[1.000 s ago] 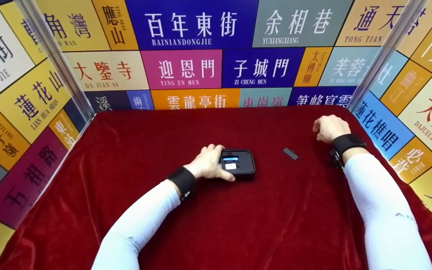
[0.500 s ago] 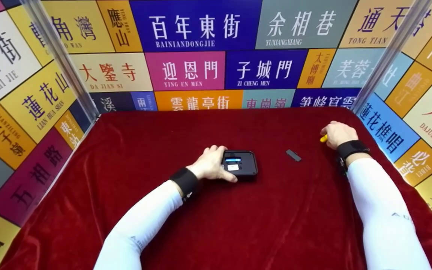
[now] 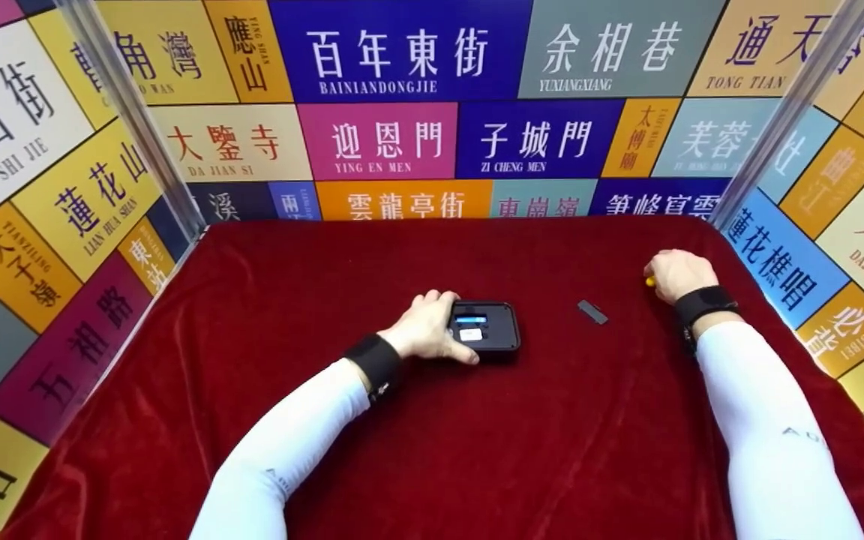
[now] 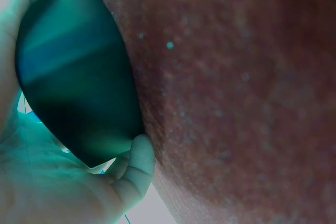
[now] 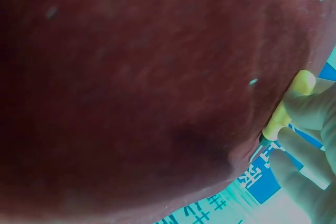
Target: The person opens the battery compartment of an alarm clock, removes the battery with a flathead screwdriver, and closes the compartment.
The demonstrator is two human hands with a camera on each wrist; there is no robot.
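My left hand (image 3: 432, 330) grips the left end of a black rectangular device (image 3: 503, 330), thumb on the near side and fingers on the far side. In its recessed back sit a blue battery (image 3: 469, 320) and a white label (image 3: 470, 334). The left wrist view shows the smooth dark side of the device (image 4: 79, 77) between thumb and fingers. At the right, my right hand (image 3: 678, 276) pinches a small screwdriver with a yellow handle (image 5: 289, 106); a thin shaft shows below its dark collar. In the head view the hand hides most of it.
A dark grey flat cover (image 3: 592, 312) lies on the red velvet cloth (image 3: 477, 435) between the device and my right hand. Walls of coloured sign panels (image 3: 394, 64) and transparent corner posts (image 3: 799, 112) enclose the table at the back and sides.
My right hand has come slightly nearer, and the yellow screwdriver now shows in its fingers. My left hand stays on the device. The head view has shifted a little.
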